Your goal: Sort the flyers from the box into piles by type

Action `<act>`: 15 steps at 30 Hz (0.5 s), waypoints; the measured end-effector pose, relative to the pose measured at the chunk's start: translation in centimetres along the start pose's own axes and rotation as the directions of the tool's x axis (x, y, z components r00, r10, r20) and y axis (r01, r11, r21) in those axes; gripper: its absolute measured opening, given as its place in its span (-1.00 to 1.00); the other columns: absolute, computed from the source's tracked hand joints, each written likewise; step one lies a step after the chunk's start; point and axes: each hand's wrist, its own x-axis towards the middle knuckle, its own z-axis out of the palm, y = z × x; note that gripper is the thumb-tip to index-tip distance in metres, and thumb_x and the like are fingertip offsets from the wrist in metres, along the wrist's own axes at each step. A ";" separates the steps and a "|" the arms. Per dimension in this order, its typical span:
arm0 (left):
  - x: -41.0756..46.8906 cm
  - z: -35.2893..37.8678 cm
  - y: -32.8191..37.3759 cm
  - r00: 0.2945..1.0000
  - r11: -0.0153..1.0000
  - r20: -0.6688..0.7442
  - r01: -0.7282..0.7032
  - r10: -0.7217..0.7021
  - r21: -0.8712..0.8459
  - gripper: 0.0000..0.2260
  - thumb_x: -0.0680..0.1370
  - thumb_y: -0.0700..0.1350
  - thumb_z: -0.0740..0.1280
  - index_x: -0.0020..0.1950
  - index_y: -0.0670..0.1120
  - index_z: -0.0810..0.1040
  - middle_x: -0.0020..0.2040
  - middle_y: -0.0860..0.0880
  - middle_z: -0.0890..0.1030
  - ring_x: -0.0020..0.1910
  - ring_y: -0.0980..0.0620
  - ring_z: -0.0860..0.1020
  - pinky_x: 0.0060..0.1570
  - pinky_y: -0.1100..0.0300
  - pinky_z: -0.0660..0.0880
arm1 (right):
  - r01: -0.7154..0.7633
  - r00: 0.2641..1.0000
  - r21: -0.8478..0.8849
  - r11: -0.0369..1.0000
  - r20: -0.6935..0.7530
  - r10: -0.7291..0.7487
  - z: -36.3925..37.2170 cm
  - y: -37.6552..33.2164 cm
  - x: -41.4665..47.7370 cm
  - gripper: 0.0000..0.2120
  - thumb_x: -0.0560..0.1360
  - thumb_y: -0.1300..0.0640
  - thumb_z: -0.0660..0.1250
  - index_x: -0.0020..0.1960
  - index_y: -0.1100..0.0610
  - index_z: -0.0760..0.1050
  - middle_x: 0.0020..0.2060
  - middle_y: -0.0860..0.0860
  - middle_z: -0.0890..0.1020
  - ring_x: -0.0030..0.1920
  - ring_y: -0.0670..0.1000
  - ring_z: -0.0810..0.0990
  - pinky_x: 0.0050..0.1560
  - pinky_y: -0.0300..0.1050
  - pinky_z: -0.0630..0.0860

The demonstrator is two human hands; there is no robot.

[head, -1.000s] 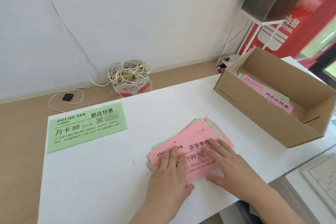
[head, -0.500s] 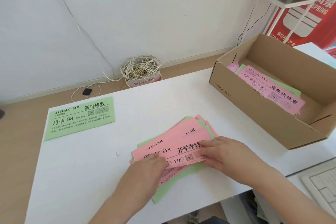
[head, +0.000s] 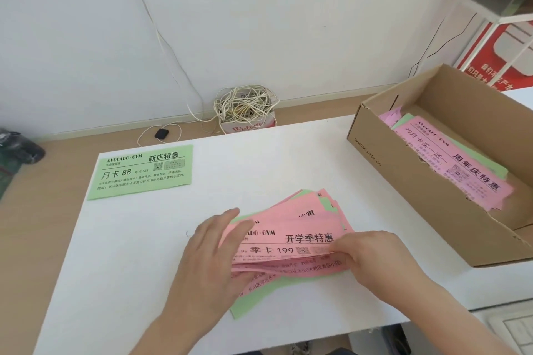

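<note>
White worktop beneath a bare wall: a person's left hand grips the left end of a mixed pink-and-green stack, thumb on top and fingers beneath. The right hand pinches the top pink flyer at its right edge. One green flyer lies alone at far left; more wait in the box. Lifting a single sheet likely means steadying the stack and reading each headline, since the pinks differ.

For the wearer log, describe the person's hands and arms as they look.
The left hand and right hand are bare: no gloves, rings or watch visible. Both forearms are bare too, no sleeve in view.
</note>
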 end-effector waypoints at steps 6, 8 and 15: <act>-1.3 1.4 1.6 0.988 0.987 0.035 -0.152 0.150 0.048 -0.77 0.50 0.14 0.27 -0.01 0.00 0.54 0.01 0.01 0.53 -0.03 -0.01 0.50 -0.07 0.15 0.49 | -0.125 0.989 0.223 0.967 -0.052 0.140 -0.5 0.4 0.1 -0.88 0.48 -0.03 0.37 -0.18 -0.01 0.58 -0.25 -0.13 0.60 -0.21 -0.07 0.53 -0.18 -0.16 0.44; -1.5 2.3 1.2 0.979 0.993 0.190 -0.090 0.074 0.077 -0.70 0.46 0.21 0.21 0.04 0.06 0.49 0.06 0.03 0.56 0.02 0.01 0.53 -0.08 0.16 0.55 | -0.111 0.989 0.313 0.943 -0.056 0.135 -0.4 0.9 0.1 -0.86 0.43 0.04 0.44 -0.24 0.06 0.56 -0.29 -0.11 0.57 -0.24 -0.08 0.50 -0.19 -0.18 0.43; -0.5 1.4 1.6 0.978 0.995 0.196 0.065 -0.077 0.069 -0.70 0.39 0.21 0.21 0.01 0.07 0.37 -0.10 0.12 0.49 -0.13 0.10 0.46 -0.29 0.27 0.47 | 0.127 0.977 0.311 0.942 -0.201 -0.065 1.2 2.4 -1.3 -0.85 0.45 -0.04 0.35 -0.21 -0.02 0.62 -0.23 -0.17 0.64 -0.15 -0.18 0.56 -0.12 -0.27 0.48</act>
